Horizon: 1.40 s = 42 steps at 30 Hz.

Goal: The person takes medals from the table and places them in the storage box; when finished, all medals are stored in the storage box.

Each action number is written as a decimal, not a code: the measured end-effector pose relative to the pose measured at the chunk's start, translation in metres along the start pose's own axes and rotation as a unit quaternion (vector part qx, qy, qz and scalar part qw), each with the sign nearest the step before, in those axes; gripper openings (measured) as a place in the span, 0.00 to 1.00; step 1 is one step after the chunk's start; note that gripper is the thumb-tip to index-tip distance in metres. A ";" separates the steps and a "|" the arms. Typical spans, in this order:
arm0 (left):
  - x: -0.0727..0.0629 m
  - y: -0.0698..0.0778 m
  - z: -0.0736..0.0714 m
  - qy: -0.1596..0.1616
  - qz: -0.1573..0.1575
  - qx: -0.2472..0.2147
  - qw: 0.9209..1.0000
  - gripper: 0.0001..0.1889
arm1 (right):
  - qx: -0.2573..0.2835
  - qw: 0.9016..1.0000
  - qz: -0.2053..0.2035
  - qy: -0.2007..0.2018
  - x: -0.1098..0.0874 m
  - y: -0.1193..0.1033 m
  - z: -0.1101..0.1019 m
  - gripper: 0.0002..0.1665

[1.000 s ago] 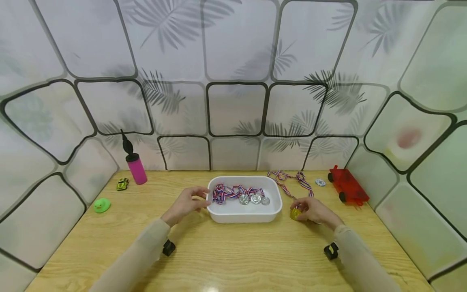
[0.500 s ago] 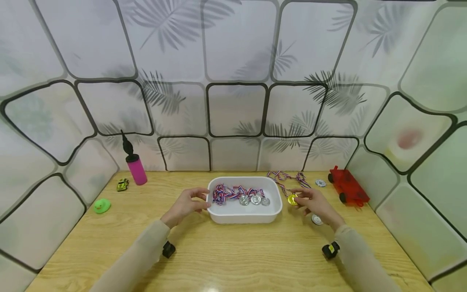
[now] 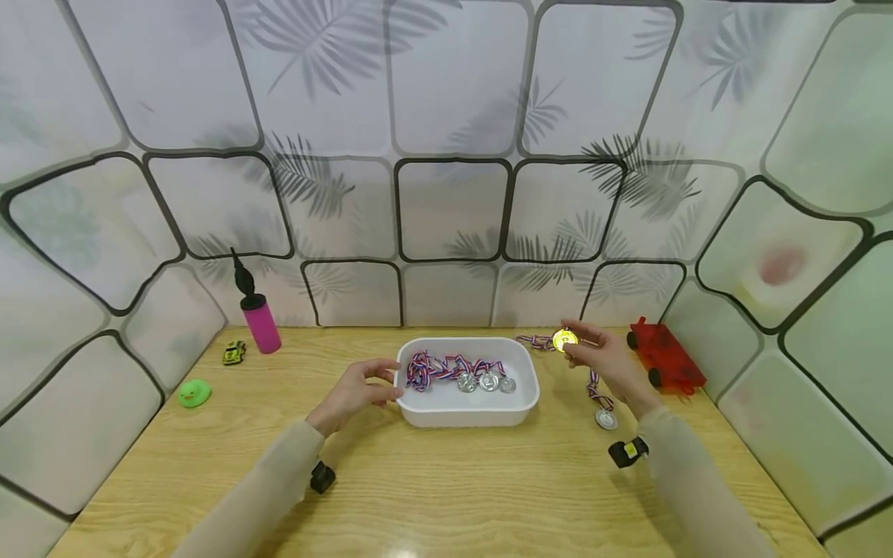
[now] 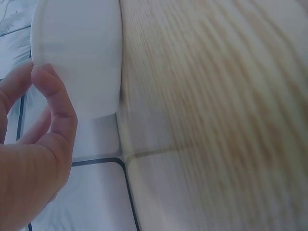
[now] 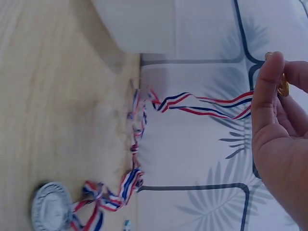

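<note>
My left hand [image 3: 356,394] pinches the left rim of a white plastic tub [image 3: 463,418]; thumb and fingertips meet at its edge in the left wrist view. Inside lie several silver medals [image 3: 488,381] with red, white and blue ribbons [image 3: 420,372] bunched at the left. Raised off the table, my right hand [image 3: 610,364] pinches a gold medal [image 3: 564,339] between thumb and fingers. From it a striped ribbon [image 5: 207,106] hangs down toward the tabletop. Another silver medal [image 3: 606,419] lies below the right hand, its ribbon [image 3: 598,391] trailing partly behind that hand.
A red toy vehicle [image 3: 663,356] stands at the right. On the left are a magenta pump [image 3: 261,325] with a black top, a small yellow-green toy car [image 3: 234,353] and a green rubber duck [image 3: 194,393]. Patterned curtain walls [image 3: 446,209] enclose the wooden table [image 3: 446,488].
My right hand has lifted the gold medal up and away from the table, drawing its ribbon along. The silver medal under that hand has come into view. The left hand stays at the tub.
</note>
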<state>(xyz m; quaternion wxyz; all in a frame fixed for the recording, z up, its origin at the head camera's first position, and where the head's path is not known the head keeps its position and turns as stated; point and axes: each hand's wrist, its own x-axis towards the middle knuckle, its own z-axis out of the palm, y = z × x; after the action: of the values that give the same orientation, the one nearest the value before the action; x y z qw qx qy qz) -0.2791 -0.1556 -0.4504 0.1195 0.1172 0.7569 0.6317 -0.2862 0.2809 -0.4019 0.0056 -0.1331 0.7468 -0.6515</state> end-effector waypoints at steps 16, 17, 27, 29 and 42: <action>0.001 -0.001 0.000 0.002 0.001 0.004 1.000 0.29 | 0.022 0.997 -0.071 0.017 0.030 -0.067 -0.005 0.38; 0.001 -0.001 0.000 0.002 0.001 0.004 1.000 0.29 | 0.025 0.997 -0.075 0.017 0.031 -0.071 -0.005 0.38; 0.001 -0.002 0.000 0.003 -0.001 0.010 1.000 0.29 | 0.056 0.991 -0.122 0.011 0.039 -0.095 -0.002 0.36; 0.001 -0.002 -0.001 0.004 -0.001 0.012 1.000 0.29 | 0.064 0.989 -0.135 0.010 0.040 -0.100 0.000 0.36; 0.002 -0.002 0.000 0.006 -0.005 0.008 1.000 0.29 | 0.115 0.982 -0.153 0.000 0.050 -0.131 0.013 0.34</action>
<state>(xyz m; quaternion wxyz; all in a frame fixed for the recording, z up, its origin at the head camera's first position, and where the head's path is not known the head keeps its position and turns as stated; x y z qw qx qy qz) -0.2813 -0.1553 -0.4525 0.1172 0.1107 0.7634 0.6255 -0.3066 0.2426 -0.2684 -0.0794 -0.2442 0.6380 -0.7259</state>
